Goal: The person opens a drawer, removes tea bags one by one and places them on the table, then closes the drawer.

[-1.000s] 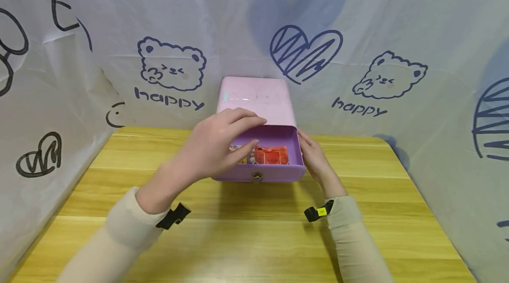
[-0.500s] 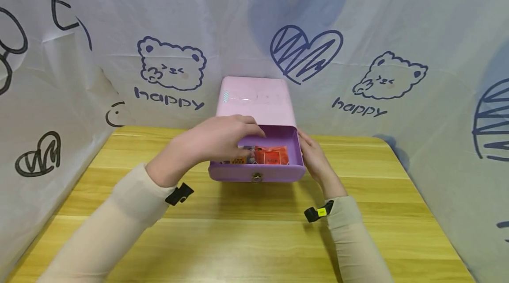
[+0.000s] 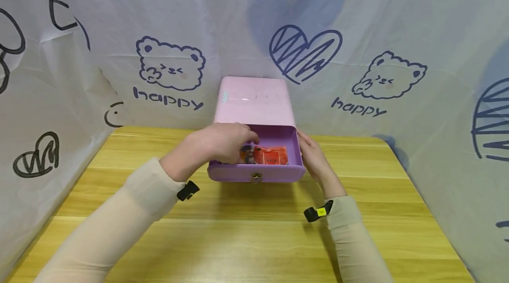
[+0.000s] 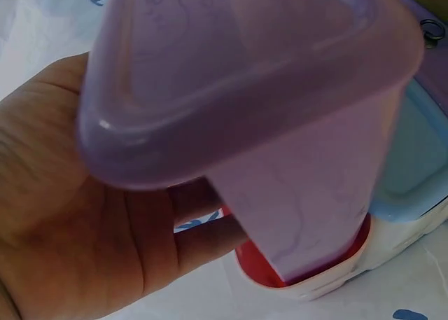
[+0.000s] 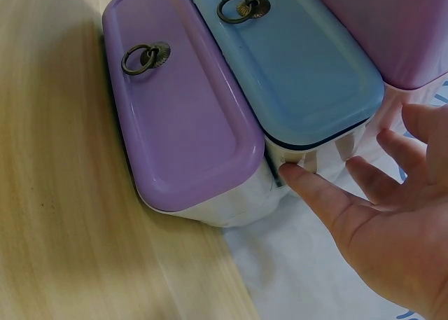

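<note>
A small drawer cabinet with a pink top [image 3: 254, 101] stands at the back of the table, its top purple drawer [image 3: 238, 173] pulled out. Inside lie a red packet [image 3: 271, 155] and, left of it, a dark, colourful packet [image 3: 248, 154]. My left hand [image 3: 216, 141] reaches over the drawer's left side, fingers down inside beside the dark packet. In the left wrist view, the drawer wall [image 4: 308, 194] hides the fingertips. My right hand [image 5: 392, 208] rests its spread fingers against the cabinet's right side.
Below the pulled-out drawer are a blue drawer [image 5: 301, 68] and a lower purple drawer [image 5: 182, 124], both pushed in, with ring pulls. A white printed cloth [image 3: 171, 22] hangs right behind the cabinet. The wooden table [image 3: 254, 239] extends in front.
My left hand has moved down and into the drawer, covering more of the left packet. The right hand and the cabinet have stayed put.
</note>
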Motion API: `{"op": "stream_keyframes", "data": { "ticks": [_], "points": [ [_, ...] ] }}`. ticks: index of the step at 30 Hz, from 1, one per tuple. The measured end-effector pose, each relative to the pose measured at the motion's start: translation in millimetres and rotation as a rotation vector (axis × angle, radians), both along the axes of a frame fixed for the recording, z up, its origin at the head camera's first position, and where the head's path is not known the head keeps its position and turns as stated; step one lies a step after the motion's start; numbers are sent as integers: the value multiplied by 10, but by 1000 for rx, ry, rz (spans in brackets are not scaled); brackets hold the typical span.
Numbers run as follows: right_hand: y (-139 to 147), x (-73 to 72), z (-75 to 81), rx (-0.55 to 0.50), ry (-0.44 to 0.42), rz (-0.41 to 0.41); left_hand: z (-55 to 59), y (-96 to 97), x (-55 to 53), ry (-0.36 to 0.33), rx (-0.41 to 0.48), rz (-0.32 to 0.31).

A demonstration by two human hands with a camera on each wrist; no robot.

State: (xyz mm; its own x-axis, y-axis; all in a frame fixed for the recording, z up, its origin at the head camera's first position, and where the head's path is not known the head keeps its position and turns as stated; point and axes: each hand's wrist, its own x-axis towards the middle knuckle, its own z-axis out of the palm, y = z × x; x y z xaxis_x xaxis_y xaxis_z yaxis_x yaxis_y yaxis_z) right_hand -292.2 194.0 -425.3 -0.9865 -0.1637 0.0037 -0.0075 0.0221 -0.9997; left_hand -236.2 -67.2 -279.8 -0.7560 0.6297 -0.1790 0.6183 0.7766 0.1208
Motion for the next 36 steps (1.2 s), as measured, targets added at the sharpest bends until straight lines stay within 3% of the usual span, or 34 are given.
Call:
{"op": "stream_keyframes", "data": {
  "ticks": [12,24,36],
  "points": [
    [3,6,5,-2,-20,8,-67,34,-42,-19,-49,15],
    [-7,14,21,-3,-24,-4,-137,59,-57,66,-92,17],
    [-3,6,11,0,-25,-6,-188,34,-83,113,-68,13]
  ]
}}
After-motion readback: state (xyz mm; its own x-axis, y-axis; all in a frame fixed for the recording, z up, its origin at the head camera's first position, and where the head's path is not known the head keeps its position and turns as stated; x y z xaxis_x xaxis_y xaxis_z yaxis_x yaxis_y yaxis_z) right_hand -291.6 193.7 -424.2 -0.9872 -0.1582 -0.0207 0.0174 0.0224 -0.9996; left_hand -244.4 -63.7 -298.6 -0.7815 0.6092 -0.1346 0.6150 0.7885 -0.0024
